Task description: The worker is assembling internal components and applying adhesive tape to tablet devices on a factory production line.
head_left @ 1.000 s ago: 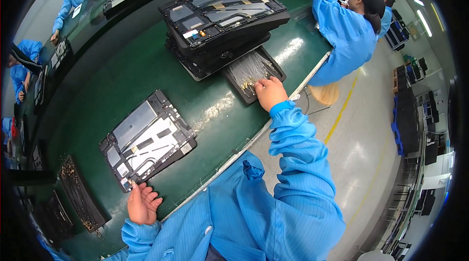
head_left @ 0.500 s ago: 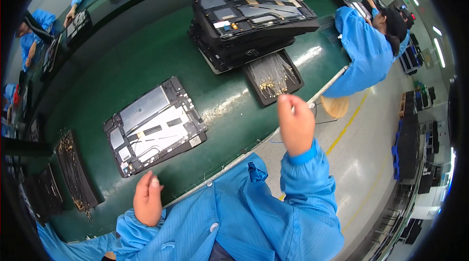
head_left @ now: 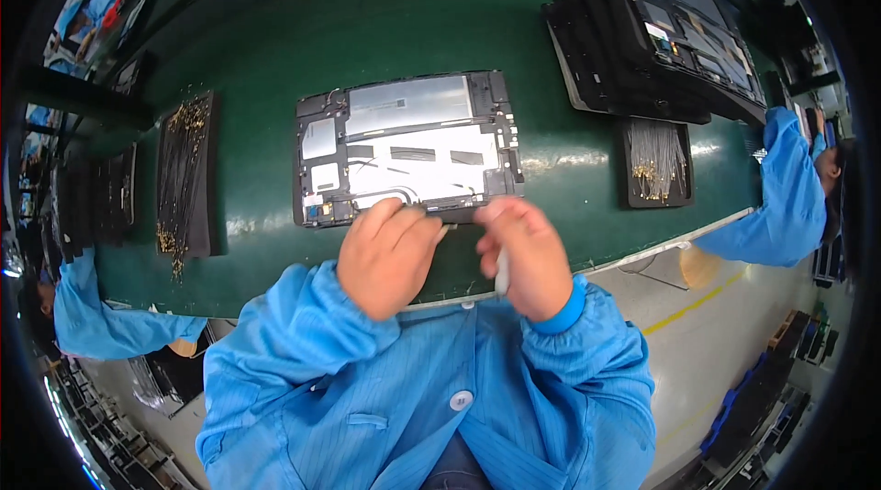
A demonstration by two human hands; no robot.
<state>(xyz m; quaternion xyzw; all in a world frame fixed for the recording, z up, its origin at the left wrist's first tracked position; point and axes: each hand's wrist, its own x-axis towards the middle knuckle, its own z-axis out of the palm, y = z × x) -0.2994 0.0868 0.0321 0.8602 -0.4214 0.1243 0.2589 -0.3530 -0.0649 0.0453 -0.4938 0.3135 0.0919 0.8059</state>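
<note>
Black-framed rectangular device with silver and white inner panels [head_left: 413, 150] lies open-faced on the green worktop [head_left: 413, 40], directly beyond my two hands, and I take it as my landmark. I judge that the step in hand is close fingertip work at its near edge. To me the next move calls for a light, steady pinch, with the device kept from sliding.

My left hand [head_left: 390, 256] is at the near edge, fingers curled and closed together; a small pale bit shows by its fingertips, but blur hides whether it has hold of it. My right hand [head_left: 530, 261], just beside the near right corner, is mostly closed, thumb and forefinger drawn near each other, with a slim white rod-like piece [head_left: 502, 272] gripped against the palm.

I count one device before me and one white piece. Right of the device stands one stack of black device housings [head_left: 624, 68], overlapping too much to number. Of shallow black trays I count two: one right of the device [head_left: 659, 204], holding thin grey cables [head_left: 653, 155], and one left of it, holding dark cables with gold-coloured ends [head_left: 181, 173]. Both bundles are too tangled for me to count.
</note>
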